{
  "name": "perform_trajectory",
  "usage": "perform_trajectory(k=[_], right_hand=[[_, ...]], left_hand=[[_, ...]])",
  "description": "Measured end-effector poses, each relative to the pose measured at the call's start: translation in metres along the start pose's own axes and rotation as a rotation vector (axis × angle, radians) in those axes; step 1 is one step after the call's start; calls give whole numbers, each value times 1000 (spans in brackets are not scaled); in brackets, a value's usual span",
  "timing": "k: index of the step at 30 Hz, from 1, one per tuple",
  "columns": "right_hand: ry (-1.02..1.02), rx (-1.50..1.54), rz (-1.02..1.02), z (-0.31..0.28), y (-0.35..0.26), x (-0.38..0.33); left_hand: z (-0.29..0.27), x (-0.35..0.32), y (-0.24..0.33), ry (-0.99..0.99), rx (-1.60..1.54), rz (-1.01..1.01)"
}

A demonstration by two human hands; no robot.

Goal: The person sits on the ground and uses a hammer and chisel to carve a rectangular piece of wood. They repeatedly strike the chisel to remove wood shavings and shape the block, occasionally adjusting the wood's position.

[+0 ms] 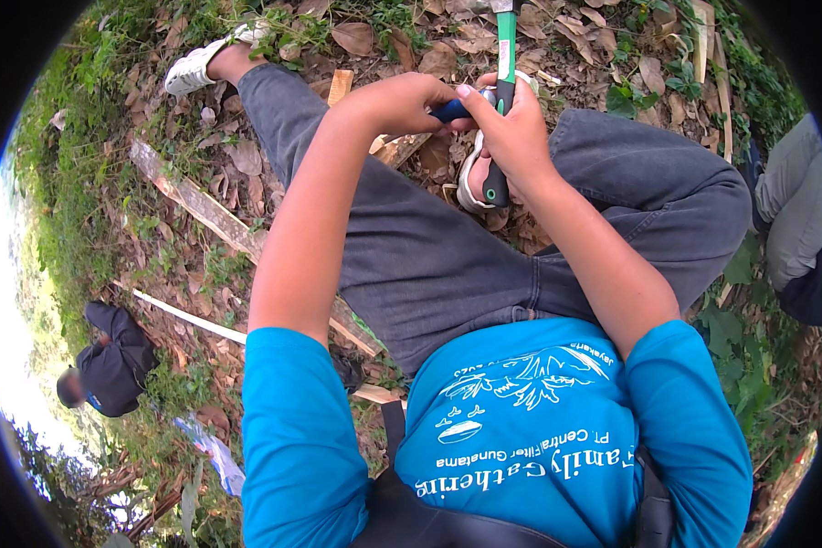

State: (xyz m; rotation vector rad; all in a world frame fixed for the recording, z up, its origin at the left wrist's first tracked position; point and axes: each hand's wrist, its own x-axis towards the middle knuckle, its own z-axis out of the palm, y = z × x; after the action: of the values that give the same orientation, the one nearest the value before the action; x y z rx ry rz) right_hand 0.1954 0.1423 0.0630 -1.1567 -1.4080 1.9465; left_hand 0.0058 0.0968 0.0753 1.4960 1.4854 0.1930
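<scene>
In the head view, sitting on the leaf-strewn ground (245, 155) with the left leg (281, 114) stretched out and the right leg (648, 183) folded in, likely for a low, steady seat with room for both hands in front. Holding a hammer (506, 73) in the right hand (521, 137), head away from the body and handle end back toward the belly, above a shoe (468, 189). Gripped around the dark part of the handle, probably for a firmer hold, and pointed outward perhaps to leave the heavy end clear of the legs. Holding a small dark-blue object (451, 110) in the left hand (417, 100), too covered to identify. Brought close beside the hammer handle, maybe for steadying between both hands; cannot tell about contact between the two.

Posed with both arms reaching forward to a meeting point beyond the lap, left wrist bent inward, right forearm slanting in from the side. Wrapped round the hammer with the right fingers, thumb laid toward the blue object; curled round that object with the left fingers, tips partly hidden. Surrounded by dry leaves and, past the left arm, a long wooden board (201, 203).
</scene>
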Motion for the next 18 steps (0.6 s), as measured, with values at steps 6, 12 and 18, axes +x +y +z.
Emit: perform_trajectory(k=[6, 12, 18], right_hand=[[-3, 19, -11, 5, 0, -5], [-9, -29, -2, 10, 4, -7], [-5, -13, -87, 12, 14, -7]], left_hand=[[0, -6, 2, 11, 27, -14], [9, -12, -12, 39, -14, 19], [10, -19, -7, 49, 40, 8]])
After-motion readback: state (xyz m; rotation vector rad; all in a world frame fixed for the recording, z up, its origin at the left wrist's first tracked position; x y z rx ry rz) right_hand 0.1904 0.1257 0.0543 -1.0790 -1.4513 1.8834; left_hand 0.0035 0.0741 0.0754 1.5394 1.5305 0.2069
